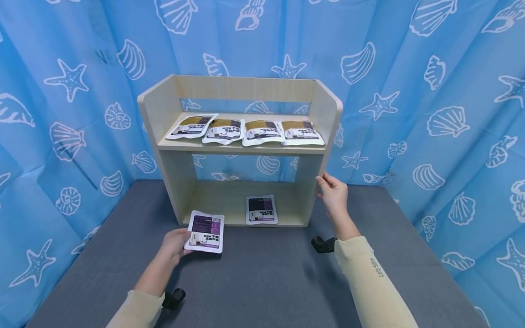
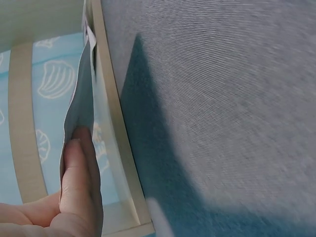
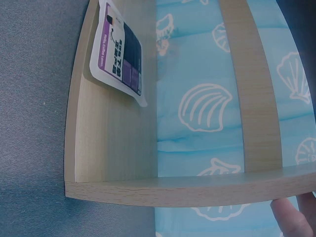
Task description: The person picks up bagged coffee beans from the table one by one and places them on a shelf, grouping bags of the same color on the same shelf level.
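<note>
Left hand [image 1: 174,246] pinches a purple pouch [image 1: 204,231] above the desk [image 1: 266,278] before the shelf [image 1: 242,150], best slid flat onto its lower board, while the right hand [image 1: 333,193], fingers relaxed, steadies the side panel.

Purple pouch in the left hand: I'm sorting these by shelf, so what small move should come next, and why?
Probably slide the purple pouch forward onto the bottom shelf, left of the purple pouch already lying there. The left hand holds it just before the shelf's front edge, that spot is bare, and the top shelf carries four gold pouches. The right hand is at the side panel.
</note>
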`<state>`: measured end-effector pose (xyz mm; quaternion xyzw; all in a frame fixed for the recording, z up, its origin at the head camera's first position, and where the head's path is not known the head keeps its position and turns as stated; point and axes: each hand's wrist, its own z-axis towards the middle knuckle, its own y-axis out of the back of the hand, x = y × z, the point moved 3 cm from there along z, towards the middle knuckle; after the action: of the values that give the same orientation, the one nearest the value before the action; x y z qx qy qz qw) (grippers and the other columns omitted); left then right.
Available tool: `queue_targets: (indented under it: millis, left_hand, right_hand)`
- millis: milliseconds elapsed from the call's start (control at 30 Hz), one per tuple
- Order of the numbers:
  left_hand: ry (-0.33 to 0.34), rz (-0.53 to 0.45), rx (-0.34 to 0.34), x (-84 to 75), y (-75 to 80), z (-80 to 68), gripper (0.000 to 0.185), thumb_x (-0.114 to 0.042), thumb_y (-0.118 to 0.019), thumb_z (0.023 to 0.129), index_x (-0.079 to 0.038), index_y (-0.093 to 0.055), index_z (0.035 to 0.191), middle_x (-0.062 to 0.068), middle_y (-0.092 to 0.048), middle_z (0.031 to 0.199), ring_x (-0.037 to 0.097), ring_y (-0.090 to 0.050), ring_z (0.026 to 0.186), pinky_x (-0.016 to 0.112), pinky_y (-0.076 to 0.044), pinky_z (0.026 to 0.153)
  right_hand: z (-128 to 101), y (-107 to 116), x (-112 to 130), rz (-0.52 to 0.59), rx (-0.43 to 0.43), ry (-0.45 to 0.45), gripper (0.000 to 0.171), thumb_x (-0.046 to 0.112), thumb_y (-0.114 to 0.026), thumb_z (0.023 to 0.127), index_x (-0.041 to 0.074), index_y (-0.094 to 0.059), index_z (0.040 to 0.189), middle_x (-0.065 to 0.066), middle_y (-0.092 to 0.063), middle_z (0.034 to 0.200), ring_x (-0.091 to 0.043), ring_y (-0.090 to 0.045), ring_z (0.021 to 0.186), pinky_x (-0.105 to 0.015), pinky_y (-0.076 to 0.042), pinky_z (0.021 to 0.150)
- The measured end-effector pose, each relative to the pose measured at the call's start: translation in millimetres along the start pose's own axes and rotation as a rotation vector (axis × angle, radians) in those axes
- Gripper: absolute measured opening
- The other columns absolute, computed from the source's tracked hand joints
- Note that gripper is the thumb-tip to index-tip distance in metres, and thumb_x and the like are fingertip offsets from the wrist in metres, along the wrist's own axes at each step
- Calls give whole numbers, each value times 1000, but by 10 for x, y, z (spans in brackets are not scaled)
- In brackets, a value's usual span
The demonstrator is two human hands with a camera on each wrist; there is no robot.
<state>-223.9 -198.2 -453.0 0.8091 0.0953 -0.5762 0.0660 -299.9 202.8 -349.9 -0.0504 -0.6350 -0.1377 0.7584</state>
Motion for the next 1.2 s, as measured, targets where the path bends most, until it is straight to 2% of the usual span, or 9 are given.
queue_targets:
  millis: [233,400,533,767,867,933,1033,1100,1200]
  left_hand:
    - [2,-34,-7,-37,-116,34,37,1,-36,103,21,-35,133,21,-62,97,12,-63,70,27,-57,60]
    - [-5,-66,-8,-45,-181,90,36,3,-36,102,22,-33,133,30,-59,108,15,-63,73,30,-58,63]
    - [17,-91,-8,-39,-231,139,38,3,-36,102,21,-31,135,35,-53,120,18,-64,77,31,-58,65]
    - [60,-113,9,-65,-306,190,45,-2,-35,104,18,-25,143,39,-39,138,28,-63,101,31,-58,74]
    - [63,-143,25,-68,-318,226,45,-1,-35,104,19,-24,143,39,-41,137,28,-63,99,31,-58,73]
    - [72,-167,28,-65,-315,252,46,-2,-36,104,18,-24,143,38,-51,124,25,-66,88,32,-59,68]
    - [95,-190,37,-76,-318,277,46,-3,-36,104,17,-25,144,29,-62,106,20,-66,75,33,-59,65]
    - [118,-187,39,-77,-330,307,46,-5,-35,105,15,-25,145,27,-63,107,21,-67,78,36,-59,68]
    - [132,-192,61,-25,-332,434,45,-4,-36,104,13,-28,144,33,-53,127,28,-67,93,39,-57,76]
  right_hand:
    - [-5,5,3,-5,5,1,44,23,-57,99,5,-52,139,-17,-53,138,-30,-54,123,-51,-47,95]
    - [-1,5,-4,-3,4,-1,43,23,-57,99,5,-52,138,-16,-54,138,-29,-54,122,-50,-48,94]
    - [8,4,-15,-6,0,2,43,22,-57,99,5,-53,138,-17,-55,137,-29,-55,121,-49,-49,93]
    - [12,6,-19,-11,-2,3,42,20,-56,100,3,-52,138,-17,-56,135,-29,-56,119,-48,-49,92]
    - [10,7,-16,-7,2,-1,42,20,-56,99,3,-52,138,-17,-56,135,-29,-56,119,-49,-49,93]
    - [10,2,-14,-3,5,-3,42,20,-57,99,3,-53,138,-17,-56,135,-29,-56,119,-49,-49,93]
    - [10,-5,-14,2,8,-11,42,21,-57,99,4,-53,138,-17,-56,135,-29,-56,119,-49,-49,93]
    - [9,-4,-12,-1,5,-12,42,21,-57,99,4,-53,137,-17,-56,135,-29,-56,119,-48,-50,93]
    - [6,2,-9,-8,-2,-13,42,21,-57,99,4,-53,137,-17,-57,134,-28,-57,118,-47,-50,92]
